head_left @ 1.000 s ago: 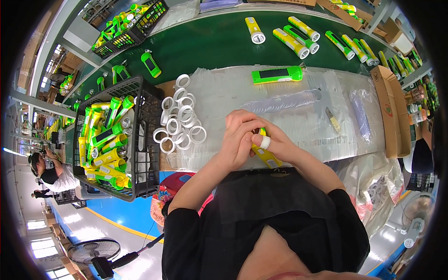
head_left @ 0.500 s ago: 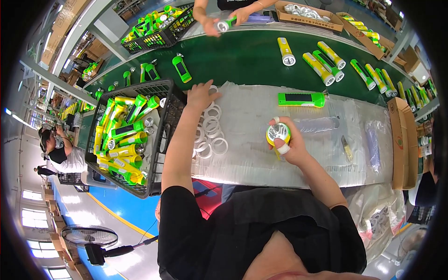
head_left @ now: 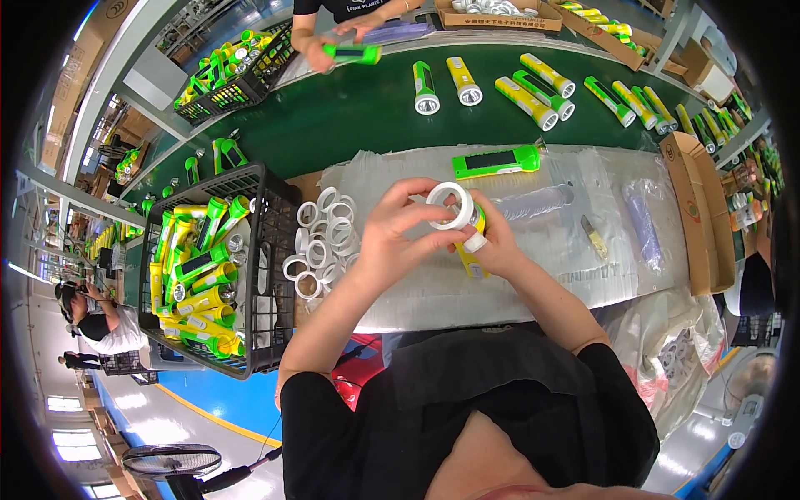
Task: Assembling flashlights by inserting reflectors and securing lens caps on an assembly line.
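Note:
My left hand [head_left: 398, 232] pinches a white plastic ring [head_left: 467, 204] between thumb and fingers. The ring is over the lens end of a yellow flashlight [head_left: 472, 263], upright in my right hand [head_left: 497, 242]; whether it touches the flashlight, I cannot tell. White bands wrap fingers of the right hand. Beyond my hands a green flashlight [head_left: 497, 162] with a dark panel lies on the plastic-covered work surface [head_left: 550, 287]. Several loose white rings [head_left: 317, 252] are heaped left of my left forearm. On the right lies a utility knife [head_left: 595, 237].
A black crate [head_left: 275, 250] of yellow and green flashlights stands at left. Across the green conveyor belt [head_left: 350, 125], carrying several flashlights with white rims, a co-worker's hand [head_left: 315, 52] holds a green flashlight. A cardboard box [head_left: 700, 217] edges the right side.
My left hand has come from the ring heap to the right hand, bringing a white ring to the flashlight. Another white-rimmed flashlight now stands out on the belt.

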Action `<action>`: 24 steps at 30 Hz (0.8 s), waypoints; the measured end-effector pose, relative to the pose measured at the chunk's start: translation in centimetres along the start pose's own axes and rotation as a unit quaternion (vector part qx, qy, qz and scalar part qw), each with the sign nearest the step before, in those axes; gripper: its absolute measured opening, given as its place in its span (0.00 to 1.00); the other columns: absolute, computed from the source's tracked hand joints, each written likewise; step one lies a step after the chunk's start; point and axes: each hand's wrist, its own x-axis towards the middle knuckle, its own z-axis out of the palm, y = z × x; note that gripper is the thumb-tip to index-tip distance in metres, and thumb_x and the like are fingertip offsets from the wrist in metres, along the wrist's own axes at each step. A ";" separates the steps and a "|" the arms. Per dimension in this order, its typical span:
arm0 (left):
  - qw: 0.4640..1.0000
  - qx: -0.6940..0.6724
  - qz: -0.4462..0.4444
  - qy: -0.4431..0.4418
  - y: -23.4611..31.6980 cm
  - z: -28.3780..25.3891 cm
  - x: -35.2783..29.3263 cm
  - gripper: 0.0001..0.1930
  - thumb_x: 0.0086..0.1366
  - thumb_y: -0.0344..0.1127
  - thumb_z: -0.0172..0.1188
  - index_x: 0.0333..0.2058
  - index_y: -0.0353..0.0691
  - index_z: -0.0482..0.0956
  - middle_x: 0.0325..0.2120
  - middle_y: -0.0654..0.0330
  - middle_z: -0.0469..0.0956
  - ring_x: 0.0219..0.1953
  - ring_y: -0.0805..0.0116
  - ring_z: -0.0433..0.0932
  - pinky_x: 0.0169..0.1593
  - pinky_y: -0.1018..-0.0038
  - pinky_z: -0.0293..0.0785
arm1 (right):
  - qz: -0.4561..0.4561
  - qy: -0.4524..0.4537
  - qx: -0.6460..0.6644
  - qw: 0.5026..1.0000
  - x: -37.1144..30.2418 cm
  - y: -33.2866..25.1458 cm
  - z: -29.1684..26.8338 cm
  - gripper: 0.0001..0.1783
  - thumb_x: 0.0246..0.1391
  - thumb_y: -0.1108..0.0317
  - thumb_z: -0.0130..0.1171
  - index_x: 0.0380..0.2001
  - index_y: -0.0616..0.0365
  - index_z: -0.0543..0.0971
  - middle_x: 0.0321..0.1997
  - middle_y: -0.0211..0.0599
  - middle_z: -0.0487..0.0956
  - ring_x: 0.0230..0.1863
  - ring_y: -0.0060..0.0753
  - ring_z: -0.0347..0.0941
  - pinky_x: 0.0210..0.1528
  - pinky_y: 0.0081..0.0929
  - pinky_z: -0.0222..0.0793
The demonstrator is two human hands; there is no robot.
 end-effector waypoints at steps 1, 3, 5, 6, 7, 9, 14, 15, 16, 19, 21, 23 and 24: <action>1.000 0.002 0.001 0.000 -0.2 0.0 0.0 0.14 0.47 0.31 0.76 0.35 0.43 0.85 0.45 0.56 0.75 0.42 0.64 0.77 0.41 0.73 0.77 | -0.015 -0.001 -0.004 1.000 0.1 0.0 0.2 0.21 0.61 0.64 0.58 0.53 0.57 0.66 0.40 0.32 0.74 0.33 0.20 0.73 0.35 0.21 0.73; 0.993 0.102 0.064 -0.013 -0.4 -0.2 0.0 0.16 0.46 0.34 0.76 0.36 0.45 0.86 0.44 0.57 0.76 0.41 0.62 0.76 0.39 0.69 0.77 | -0.012 -0.009 0.008 1.000 0.2 -0.2 0.4 0.22 0.61 0.63 0.58 0.54 0.58 0.66 0.41 0.33 0.74 0.34 0.21 0.73 0.35 0.21 0.73; 0.992 0.111 0.066 -0.005 -0.1 -0.3 -0.1 0.16 0.45 0.35 0.76 0.36 0.45 0.86 0.43 0.57 0.76 0.42 0.62 0.76 0.40 0.68 0.77 | -0.009 -0.017 0.025 1.000 0.2 0.0 0.4 0.22 0.62 0.63 0.57 0.55 0.58 0.65 0.42 0.33 0.74 0.35 0.22 0.73 0.36 0.22 0.73; 0.990 0.123 0.065 0.005 0.2 -0.7 -0.4 0.16 0.45 0.36 0.76 0.36 0.44 0.86 0.42 0.57 0.76 0.43 0.61 0.75 0.41 0.67 0.76 | -0.008 -0.029 0.036 0.999 0.3 0.6 0.5 0.23 0.63 0.63 0.56 0.56 0.58 0.64 0.43 0.34 0.74 0.35 0.22 0.74 0.36 0.22 0.73; 0.989 0.124 0.076 0.015 -0.5 -0.3 -0.6 0.16 0.44 0.37 0.76 0.35 0.44 0.86 0.42 0.56 0.76 0.43 0.59 0.75 0.42 0.66 0.75 | -0.005 -0.013 0.047 0.999 0.0 0.8 0.5 0.24 0.63 0.62 0.55 0.58 0.58 0.64 0.43 0.34 0.74 0.36 0.24 0.74 0.37 0.24 0.74; 0.992 0.086 0.093 0.011 -0.6 -0.1 -0.5 0.16 0.44 0.38 0.76 0.34 0.44 0.86 0.41 0.55 0.75 0.43 0.57 0.75 0.41 0.65 0.76 | -0.006 -0.010 0.006 1.000 -0.8 1.6 -0.7 0.29 0.64 0.53 0.52 0.61 0.58 0.62 0.48 0.37 0.74 0.43 0.29 0.75 0.44 0.28 0.74; 0.983 0.094 0.158 0.009 -0.7 1.8 -0.2 0.18 0.42 0.42 0.77 0.32 0.44 0.85 0.41 0.54 0.74 0.44 0.54 0.74 0.44 0.63 0.74 | -0.094 -0.009 -0.166 0.982 -1.2 -0.3 -4.5 0.44 0.58 0.46 0.60 0.69 0.58 0.57 0.64 0.43 0.67 0.62 0.40 0.67 0.64 0.35 0.61; 0.984 0.094 0.153 0.010 -0.8 2.2 -0.2 0.18 0.42 0.43 0.77 0.32 0.44 0.85 0.40 0.54 0.74 0.44 0.53 0.74 0.44 0.63 0.74 | -0.099 -0.024 -0.234 0.967 -1.2 -1.6 -5.7 0.35 0.58 0.57 0.63 0.64 0.58 0.65 0.60 0.43 0.71 0.61 0.38 0.68 0.63 0.35 0.62; 0.985 0.088 0.150 0.008 -0.8 2.6 -0.2 0.19 0.42 0.45 0.77 0.32 0.44 0.85 0.39 0.54 0.75 0.43 0.53 0.74 0.44 0.62 0.74 | -0.134 -0.059 -0.286 0.947 -0.6 -3.0 -7.0 0.27 0.54 0.62 0.65 0.56 0.60 0.72 0.59 0.43 0.73 0.59 0.37 0.70 0.62 0.33 0.63; 0.986 0.079 0.144 -0.002 -0.8 4.4 -0.1 0.23 0.40 0.44 0.77 0.35 0.44 0.80 0.38 0.55 0.76 0.43 0.52 0.75 0.44 0.61 0.73 | -0.195 -0.135 -0.462 0.855 0.4 -8.8 -7.4 0.25 0.39 0.70 0.71 0.43 0.60 0.75 0.45 0.40 0.76 0.46 0.36 0.74 0.50 0.30 0.68; 0.987 0.063 0.144 -0.014 -0.5 5.4 0.0 0.23 0.41 0.43 0.77 0.36 0.44 0.78 0.37 0.56 0.77 0.42 0.51 0.76 0.44 0.60 0.73 | -0.158 -0.178 -0.481 0.844 0.6 -11.6 -6.7 0.25 0.37 0.71 0.72 0.42 0.60 0.75 0.42 0.39 0.75 0.42 0.35 0.73 0.46 0.28 0.68; 0.991 0.041 0.128 -0.029 -0.4 6.6 0.1 0.23 0.44 0.40 0.76 0.37 0.44 0.75 0.36 0.58 0.78 0.41 0.50 0.77 0.44 0.60 0.73 | -0.077 -0.194 -0.482 0.851 0.2 -13.8 -4.4 0.26 0.32 0.76 0.71 0.40 0.61 0.74 0.34 0.36 0.71 0.34 0.33 0.69 0.39 0.27 0.68; 0.992 0.032 0.116 -0.031 -0.2 6.4 -0.1 0.22 0.46 0.39 0.75 0.38 0.44 0.74 0.36 0.58 0.79 0.41 0.50 0.78 0.44 0.60 0.74 | -0.048 -0.232 -0.493 0.837 0.8 -14.4 -3.8 0.25 0.33 0.75 0.70 0.40 0.61 0.74 0.34 0.37 0.70 0.33 0.34 0.69 0.37 0.27 0.68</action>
